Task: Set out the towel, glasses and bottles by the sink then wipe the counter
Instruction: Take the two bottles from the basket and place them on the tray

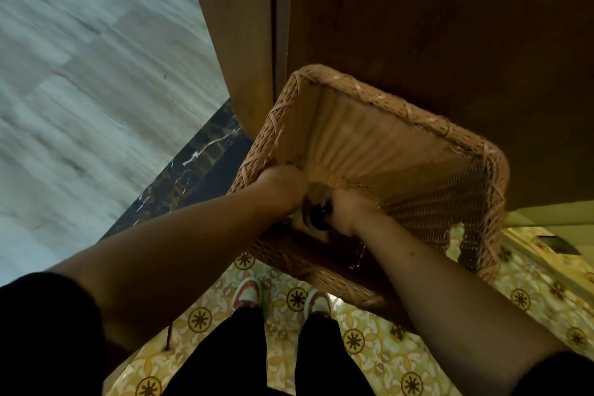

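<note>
while left hand (283, 185) reaches into woven wicker basket (401, 151), right hand (345, 214) grip pinches dark round bottle (318, 219).

Wicker basket (418, 151) against brown wooden cabinet (450, 26); patterned yellow floor tiles (379, 347); red-white shoes (247, 294).

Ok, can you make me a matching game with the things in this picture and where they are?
Things:
1. wicker basket
2. left hand
3. dark bottle top
4. shoes

Places:
A. down on the patterned floor tiles
B. gripping the basket's near rim
C. against the brown wooden cabinet
D. between the two hands, next to the right hand

Pairs: 1-C, 2-B, 3-D, 4-A
</note>
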A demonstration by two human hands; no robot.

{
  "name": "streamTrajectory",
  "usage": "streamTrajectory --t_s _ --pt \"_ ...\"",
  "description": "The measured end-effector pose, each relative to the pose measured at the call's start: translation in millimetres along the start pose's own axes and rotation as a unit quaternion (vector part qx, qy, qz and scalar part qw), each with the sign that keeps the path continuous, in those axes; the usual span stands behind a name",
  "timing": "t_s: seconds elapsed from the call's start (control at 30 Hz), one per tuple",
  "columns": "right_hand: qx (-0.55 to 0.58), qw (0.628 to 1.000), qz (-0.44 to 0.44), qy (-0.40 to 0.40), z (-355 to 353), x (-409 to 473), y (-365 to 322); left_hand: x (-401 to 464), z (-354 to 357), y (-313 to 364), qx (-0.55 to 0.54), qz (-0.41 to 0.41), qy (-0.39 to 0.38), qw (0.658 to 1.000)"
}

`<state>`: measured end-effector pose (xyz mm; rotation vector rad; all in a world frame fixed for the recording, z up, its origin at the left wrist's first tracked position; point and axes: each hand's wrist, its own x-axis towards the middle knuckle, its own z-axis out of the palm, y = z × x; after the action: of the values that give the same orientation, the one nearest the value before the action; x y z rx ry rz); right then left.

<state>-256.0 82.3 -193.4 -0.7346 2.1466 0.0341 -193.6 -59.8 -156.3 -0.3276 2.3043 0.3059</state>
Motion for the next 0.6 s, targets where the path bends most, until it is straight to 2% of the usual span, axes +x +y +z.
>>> streamTrajectory --t_s 0.17,0.27,0.37,0.47,0.6 --pt "0.022 0.996 -0.036 0.076 -45 -63 5 -44 -26 1 -0.001 0.047 0.092 0.995" --pt "0.023 0.991 -0.058 0.117 -73 -102 5 -83 -44 5 0.002 0.043 0.158 0.987" --pt "0.002 0.983 -0.093 0.156 -101 -138 5 -133 -69 13 -0.058 0.017 0.192 0.980" --pt "-0.009 0.973 -0.149 0.178 -128 -172 0 -189 -82 22 -0.092 -0.013 0.279 0.956" --pt "-0.028 0.948 -0.237 0.213 -151 -218 -19 -260 -70 30 -0.115 -0.074 0.432 0.892"
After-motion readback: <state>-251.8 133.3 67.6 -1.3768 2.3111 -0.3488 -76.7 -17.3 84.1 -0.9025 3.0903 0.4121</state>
